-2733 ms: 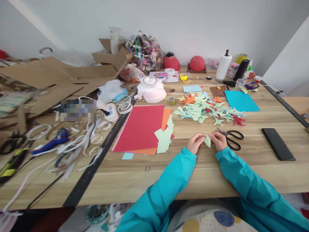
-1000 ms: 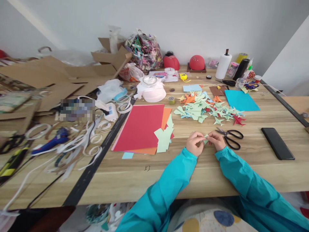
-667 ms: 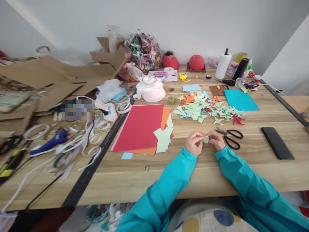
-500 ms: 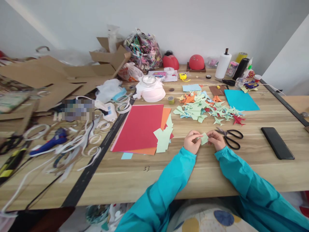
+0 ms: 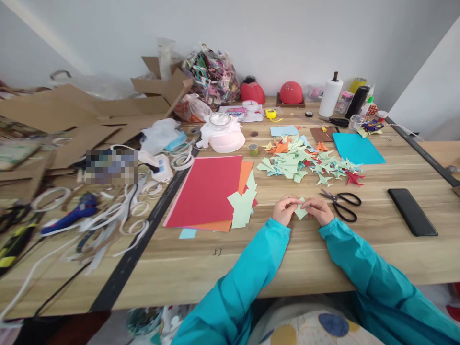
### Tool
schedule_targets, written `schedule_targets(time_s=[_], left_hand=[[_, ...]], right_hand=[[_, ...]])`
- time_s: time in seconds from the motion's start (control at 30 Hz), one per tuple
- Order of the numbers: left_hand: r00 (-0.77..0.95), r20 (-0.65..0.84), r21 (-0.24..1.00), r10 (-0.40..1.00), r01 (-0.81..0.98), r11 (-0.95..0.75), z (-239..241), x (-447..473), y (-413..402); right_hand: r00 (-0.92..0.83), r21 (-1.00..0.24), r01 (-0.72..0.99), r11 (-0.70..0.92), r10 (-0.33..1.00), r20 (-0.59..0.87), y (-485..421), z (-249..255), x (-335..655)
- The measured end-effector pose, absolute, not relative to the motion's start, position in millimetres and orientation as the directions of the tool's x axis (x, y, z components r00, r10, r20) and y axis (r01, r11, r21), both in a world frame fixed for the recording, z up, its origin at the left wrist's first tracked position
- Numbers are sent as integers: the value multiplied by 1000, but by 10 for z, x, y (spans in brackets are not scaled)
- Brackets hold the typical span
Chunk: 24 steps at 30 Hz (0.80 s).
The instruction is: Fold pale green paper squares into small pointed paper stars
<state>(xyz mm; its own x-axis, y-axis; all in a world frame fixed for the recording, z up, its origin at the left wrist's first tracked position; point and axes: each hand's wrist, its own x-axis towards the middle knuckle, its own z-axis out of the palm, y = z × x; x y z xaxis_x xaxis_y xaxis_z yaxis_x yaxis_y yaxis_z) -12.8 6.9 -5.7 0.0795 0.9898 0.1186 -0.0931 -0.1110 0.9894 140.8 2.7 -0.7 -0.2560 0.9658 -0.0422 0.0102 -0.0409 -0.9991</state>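
My left hand (image 5: 283,210) and my right hand (image 5: 319,211) meet over the wooden table (image 5: 323,258), both pinching one small pale green folded paper (image 5: 300,211) between their fingertips. Both arms wear teal sleeves. Black-handled scissors (image 5: 341,203) lie just right of my right hand. Beyond the hands sits a pile of folded paper shapes (image 5: 305,163) in green, orange and red. To the left lie pale green paper pieces (image 5: 242,207) on a red sheet (image 5: 208,189) stacked over an orange one.
A black phone (image 5: 411,212) lies at the right, a blue sheet (image 5: 356,149) behind it. A pink-white container (image 5: 222,134), paper towel roll (image 5: 330,96) and bottles stand at the back. Tape rolls (image 5: 132,208), a glue gun (image 5: 68,218) and cardboard (image 5: 75,115) crowd the left.
Both hands have kept working the small green paper, turning and refolding it between the fingers; it now shows a pointed shape. The hands stay in the same spot on the table.
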Motion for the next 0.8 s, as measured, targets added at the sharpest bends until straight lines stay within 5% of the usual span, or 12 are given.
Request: schedule_targets(time_s=[0.27,0.4,0.8], left_hand=[[234,-12,983,972,-173,54,-137,-143,153],[260,-129,940,957,-277,201,-220,-154,218],[336,-124,934,934,-280,224,-166,-163,224]], right_hand=[[-181,-995,-12,-100,979,-96,84,-68,1447],[-276,-997,-16,-76,959,-69,102,-19,1467],[-375,-999,-8,-31,927,-26,199,-53,1553]])
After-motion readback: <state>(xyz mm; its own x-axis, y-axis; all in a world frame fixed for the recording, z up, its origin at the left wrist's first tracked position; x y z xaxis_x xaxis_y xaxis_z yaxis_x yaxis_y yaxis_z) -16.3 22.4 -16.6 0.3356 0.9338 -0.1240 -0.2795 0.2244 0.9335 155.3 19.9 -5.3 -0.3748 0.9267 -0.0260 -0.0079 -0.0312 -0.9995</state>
